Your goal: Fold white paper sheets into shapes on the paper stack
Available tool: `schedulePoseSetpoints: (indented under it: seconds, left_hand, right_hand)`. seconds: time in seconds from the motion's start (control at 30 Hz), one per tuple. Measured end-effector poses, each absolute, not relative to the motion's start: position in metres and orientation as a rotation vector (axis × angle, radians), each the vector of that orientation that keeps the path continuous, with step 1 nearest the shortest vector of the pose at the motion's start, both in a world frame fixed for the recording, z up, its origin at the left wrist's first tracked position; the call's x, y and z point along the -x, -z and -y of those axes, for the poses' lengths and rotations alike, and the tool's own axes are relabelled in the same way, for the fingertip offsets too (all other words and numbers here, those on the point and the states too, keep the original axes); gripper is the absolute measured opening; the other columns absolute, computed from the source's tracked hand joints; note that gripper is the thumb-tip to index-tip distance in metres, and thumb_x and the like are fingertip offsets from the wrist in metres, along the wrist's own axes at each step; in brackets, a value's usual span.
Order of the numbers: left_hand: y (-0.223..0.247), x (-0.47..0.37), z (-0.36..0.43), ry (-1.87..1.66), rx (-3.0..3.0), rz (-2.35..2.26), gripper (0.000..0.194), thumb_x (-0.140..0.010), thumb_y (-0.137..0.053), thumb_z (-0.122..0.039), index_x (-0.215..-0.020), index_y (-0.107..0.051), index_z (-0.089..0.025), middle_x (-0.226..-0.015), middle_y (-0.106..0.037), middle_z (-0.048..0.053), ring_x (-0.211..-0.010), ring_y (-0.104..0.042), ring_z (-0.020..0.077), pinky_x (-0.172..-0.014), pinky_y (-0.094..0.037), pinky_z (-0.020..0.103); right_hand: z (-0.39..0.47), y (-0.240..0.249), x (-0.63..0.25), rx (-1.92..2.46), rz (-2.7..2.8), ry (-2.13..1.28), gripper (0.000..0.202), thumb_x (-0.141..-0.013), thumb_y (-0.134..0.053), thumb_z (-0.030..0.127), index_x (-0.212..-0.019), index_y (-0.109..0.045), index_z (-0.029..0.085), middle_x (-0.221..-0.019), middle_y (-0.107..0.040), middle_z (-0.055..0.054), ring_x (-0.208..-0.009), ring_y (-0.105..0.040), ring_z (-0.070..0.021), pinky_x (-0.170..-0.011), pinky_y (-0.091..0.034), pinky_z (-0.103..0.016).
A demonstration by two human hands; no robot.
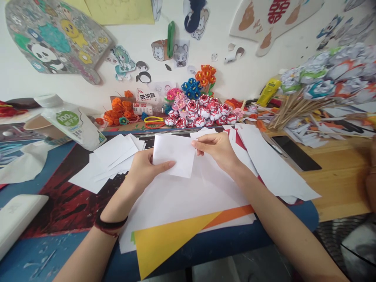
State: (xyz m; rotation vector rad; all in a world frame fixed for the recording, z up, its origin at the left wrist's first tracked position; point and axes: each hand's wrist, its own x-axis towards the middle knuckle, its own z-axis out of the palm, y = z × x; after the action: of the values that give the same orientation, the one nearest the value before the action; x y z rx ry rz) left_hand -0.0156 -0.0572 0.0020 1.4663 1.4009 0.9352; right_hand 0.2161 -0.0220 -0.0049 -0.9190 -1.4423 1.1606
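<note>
A small white sheet of paper [174, 154] is held up between my two hands, above larger white sheets [190, 199] on the table. My left hand [147, 164] grips its left side, with the thumb across the front and the fingers behind. At its upper right corner, my right hand [216, 149] pinches the edge between thumb and fingers. Left of my left hand lies a loose pile of white paper pieces [102, 160]. Under the large sheets, yellow paper [167, 241] and orange paper [230, 215] stick out toward me.
Long white paper strips [270, 164] and a black phone [296, 152] lie to the right. A white bottle [73, 121] leans at the left, behind a white box-like object [20, 221]. Red-and-white paper flowers [202, 111] line the back; white flowers on sticks [323, 78] stand at the right.
</note>
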Motion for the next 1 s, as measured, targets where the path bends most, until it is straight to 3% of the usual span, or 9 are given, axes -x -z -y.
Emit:
schedulePoseSetpoints:
  seconds: [1.0]
  left_hand:
    - [0.0004,0.0123,0.0574,-0.954,-1.429,-1.394,0.047,-0.059,-0.086,-0.045,-0.091,-0.074,-0.012,-0.087,-0.076,0.009,-0.075,-0.07,0.0246,-0.061,-0.054,0.028]
  right_hand:
    - [0.0192,0.0085,-0.2131,0.911,1.348,-1.23,0.034,-0.063,-0.085,0.045,-0.068,-0.072,0.014,-0.057,-0.064,-0.001,-0.05,-0.055,-0.0101,-0.052,-0.047,-0.025]
